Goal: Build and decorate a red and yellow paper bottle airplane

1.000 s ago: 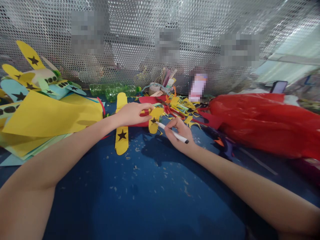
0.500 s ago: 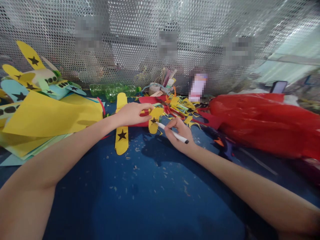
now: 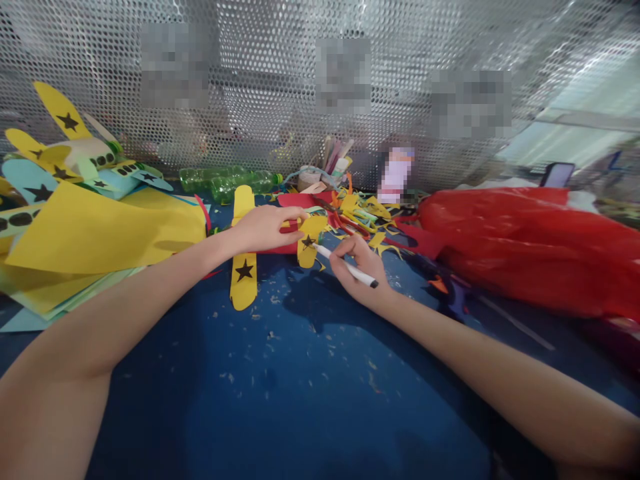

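My left hand point(image 3: 263, 229) lies on a red-bodied paper plane, fingers pressed down over its red body point(image 3: 283, 247) beside the long yellow wing point(image 3: 243, 267) with a black star. My right hand point(image 3: 357, 267) is closed on a white marker point(image 3: 346, 265), held like a pen. The marker's tip touches the small yellow tail piece point(image 3: 309, 241), which bears a black star. Both hands rest over the blue table point(image 3: 280, 387).
Yellow and pale paper sheets point(image 3: 95, 233) pile at the left, with finished paper planes point(image 3: 75, 157) behind. Green plastic bottles point(image 3: 227, 180) and cut paper scraps point(image 3: 365, 220) lie by the perforated metal wall. A red plastic bag point(image 3: 525, 243) fills the right.
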The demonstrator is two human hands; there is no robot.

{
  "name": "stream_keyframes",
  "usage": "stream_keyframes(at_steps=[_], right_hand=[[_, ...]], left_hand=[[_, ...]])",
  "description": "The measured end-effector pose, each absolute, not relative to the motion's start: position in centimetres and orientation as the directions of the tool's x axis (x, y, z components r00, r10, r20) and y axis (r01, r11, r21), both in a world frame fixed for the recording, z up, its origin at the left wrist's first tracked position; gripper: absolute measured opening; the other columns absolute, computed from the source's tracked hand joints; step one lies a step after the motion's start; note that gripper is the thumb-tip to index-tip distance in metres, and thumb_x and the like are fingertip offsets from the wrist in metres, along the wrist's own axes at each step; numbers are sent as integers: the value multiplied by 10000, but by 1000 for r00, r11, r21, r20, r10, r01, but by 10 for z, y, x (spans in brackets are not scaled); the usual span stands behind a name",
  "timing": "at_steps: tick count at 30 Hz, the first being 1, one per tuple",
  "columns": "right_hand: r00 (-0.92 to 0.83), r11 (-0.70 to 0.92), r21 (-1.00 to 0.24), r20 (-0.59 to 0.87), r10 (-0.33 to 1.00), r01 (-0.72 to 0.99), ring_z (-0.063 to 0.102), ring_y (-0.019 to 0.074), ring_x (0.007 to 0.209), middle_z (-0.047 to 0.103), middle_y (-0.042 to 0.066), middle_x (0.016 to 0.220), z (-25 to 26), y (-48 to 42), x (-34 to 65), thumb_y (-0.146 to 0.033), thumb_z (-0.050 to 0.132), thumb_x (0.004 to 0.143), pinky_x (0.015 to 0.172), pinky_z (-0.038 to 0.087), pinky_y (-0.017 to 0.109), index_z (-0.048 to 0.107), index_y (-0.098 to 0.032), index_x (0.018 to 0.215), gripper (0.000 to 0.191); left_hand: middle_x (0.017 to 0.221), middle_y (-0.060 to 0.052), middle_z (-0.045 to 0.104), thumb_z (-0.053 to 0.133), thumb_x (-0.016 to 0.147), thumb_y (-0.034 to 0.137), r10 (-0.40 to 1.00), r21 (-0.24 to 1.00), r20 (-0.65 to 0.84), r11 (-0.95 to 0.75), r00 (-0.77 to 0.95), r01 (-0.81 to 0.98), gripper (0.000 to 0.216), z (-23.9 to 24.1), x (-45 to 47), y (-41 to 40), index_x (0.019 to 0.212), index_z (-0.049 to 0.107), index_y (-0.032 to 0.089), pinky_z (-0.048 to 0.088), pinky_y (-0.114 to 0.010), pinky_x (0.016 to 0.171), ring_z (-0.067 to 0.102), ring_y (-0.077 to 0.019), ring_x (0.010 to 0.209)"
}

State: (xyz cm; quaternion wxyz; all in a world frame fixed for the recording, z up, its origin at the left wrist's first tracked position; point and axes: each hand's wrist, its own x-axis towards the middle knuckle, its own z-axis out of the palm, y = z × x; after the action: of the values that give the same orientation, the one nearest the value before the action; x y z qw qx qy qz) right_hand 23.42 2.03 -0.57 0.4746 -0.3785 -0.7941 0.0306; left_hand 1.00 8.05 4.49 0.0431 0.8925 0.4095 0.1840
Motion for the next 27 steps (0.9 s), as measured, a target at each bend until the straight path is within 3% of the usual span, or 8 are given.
stream_keyframes(at_steps=[27], right_hand=[[-265, 724, -399, 743, 615, 562, 534, 160, 608, 542, -17, 689, -8, 21, 235, -180, 554, 826, 594, 424, 328, 439, -245, 768, 144]], left_hand=[[1136, -46, 706, 533, 875, 500, 743, 229, 301, -664, 597, 711, 436, 44, 10, 82, 1231, 601, 258, 481, -344, 814, 656, -251, 994]])
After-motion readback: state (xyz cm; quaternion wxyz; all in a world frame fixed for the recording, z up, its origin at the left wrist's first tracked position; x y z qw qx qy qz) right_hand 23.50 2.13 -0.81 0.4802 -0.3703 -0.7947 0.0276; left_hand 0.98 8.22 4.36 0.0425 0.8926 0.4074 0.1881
